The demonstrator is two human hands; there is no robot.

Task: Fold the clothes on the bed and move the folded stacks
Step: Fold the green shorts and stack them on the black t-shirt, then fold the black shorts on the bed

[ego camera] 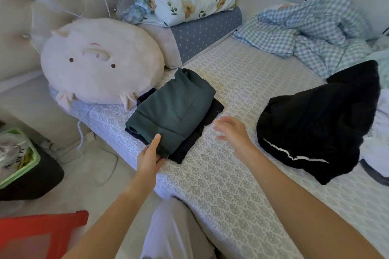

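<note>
A: Head view, biggest first: the bed with the pale patterned sheet [242,166] carries everything. What's folded so far?

B: One stack by the near left edge, beside the round cream pig-face plush cushion [101,63]: a folded dark green garment [174,109] lying on a folded black garment [189,145].

A: And what's left?

B: By my reckoning, most of it. A crumpled black fleece garment with white trim [320,122] lies well to the right, and a rumpled blue-and-white gingham cloth [311,33] sits behind it, though that one may be bedding. The stack hasn't been moved off the bed.

A: The hands?

B: The left hand [150,154] has its grip on the stack's near corner, thumb on top. The right hand [231,131] hovers just right of the stack, fingers spread, grasping nothing.
</note>
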